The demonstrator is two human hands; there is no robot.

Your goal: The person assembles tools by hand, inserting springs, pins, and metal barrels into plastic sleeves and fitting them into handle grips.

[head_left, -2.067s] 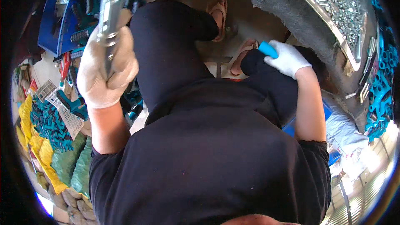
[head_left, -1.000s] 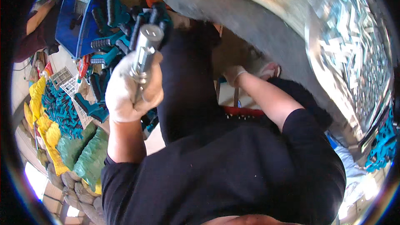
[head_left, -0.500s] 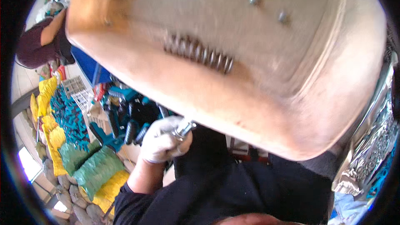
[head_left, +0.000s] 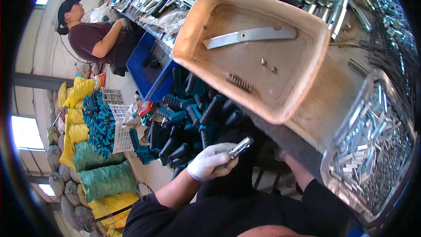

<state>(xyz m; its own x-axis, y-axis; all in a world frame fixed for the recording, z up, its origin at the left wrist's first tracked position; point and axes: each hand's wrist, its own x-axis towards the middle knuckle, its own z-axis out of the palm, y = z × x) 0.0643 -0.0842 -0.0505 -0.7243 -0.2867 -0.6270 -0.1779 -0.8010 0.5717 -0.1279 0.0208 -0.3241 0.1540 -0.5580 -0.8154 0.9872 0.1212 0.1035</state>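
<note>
My left hand [head_left: 212, 162], in a white glove, is closed around a shiny metal cylindrical part [head_left: 240, 147] whose end sticks out past the fingers. My right hand [head_left: 279, 152] is low by the table's near edge, mostly hidden, with its bare forearm [head_left: 299, 167] showing; its fingers cannot be made out. Beyond both hands stands a worn tan plastic bin [head_left: 280, 117]. Inside it lie a flat silver metal blade-like piece [head_left: 252, 36], a coil spring [head_left: 240, 82] and two small metal bits [head_left: 268, 66].
Teal and black tool housings [head_left: 188, 120] are heaped left of the bin, beside a blue crate [head_left: 147, 79]. Metal tubes [head_left: 337, 17] lie behind it. At right, a metal tray [head_left: 325, 166] holds many small pieces. A co-worker [head_left: 94, 39] is at far left, above yellow and green sacks [head_left: 107, 180].
The bin, which filled the upper view, now looks smaller and farther off, and the flat piece inside shows fully. My left hand has shifted right, still gripping the metal part; my right forearm has come into view.
</note>
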